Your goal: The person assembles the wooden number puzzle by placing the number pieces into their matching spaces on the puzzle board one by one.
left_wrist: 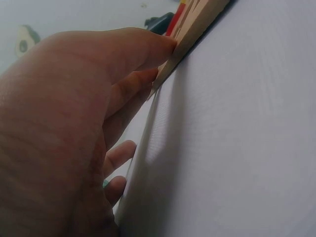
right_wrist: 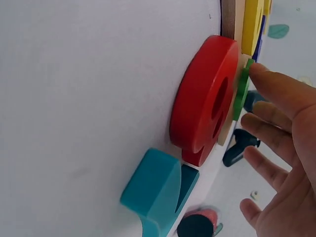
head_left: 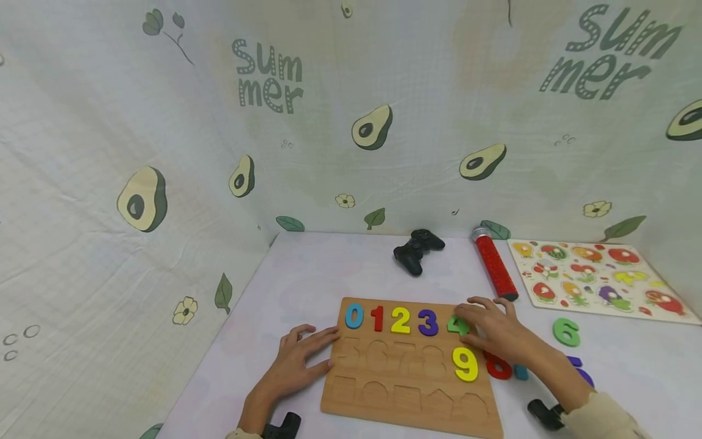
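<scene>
step in hand reads as seating the green 4 (head_left: 456, 325) into its slot on the number board (head_left: 408, 414), top row, right of the purple 3 (head_left: 428, 322). right hand (head_left: 496, 335) lies over the 4 with fingers straight and spread, a fingertip (right_wrist: 261, 74) touching its edge, nothing gripped. left hand (head_left: 296, 363) is flat on the table (head_left: 307, 268), fingers apart, tips against the board's left edge. to do it well: keep that brace so the board can't slide, square the 4 to the cutout, press flat and even rather than on one corner.

counts, largest first: 2 boards (the number board, fruit puzzle (head_left: 595, 277)). 1 red tube (head_left: 495, 272). 1 black controller (head_left: 418, 249). digits on the number board: 6 (0, 1, 2, 3, 4, yellow 9 (head_left: 465, 364)). loose digits on the table: at least 4, red 8 (head_left: 498, 366), teal piece (right_wrist: 153, 190), green 6 (head_left: 566, 332), a purple one partly hidden.
</scene>
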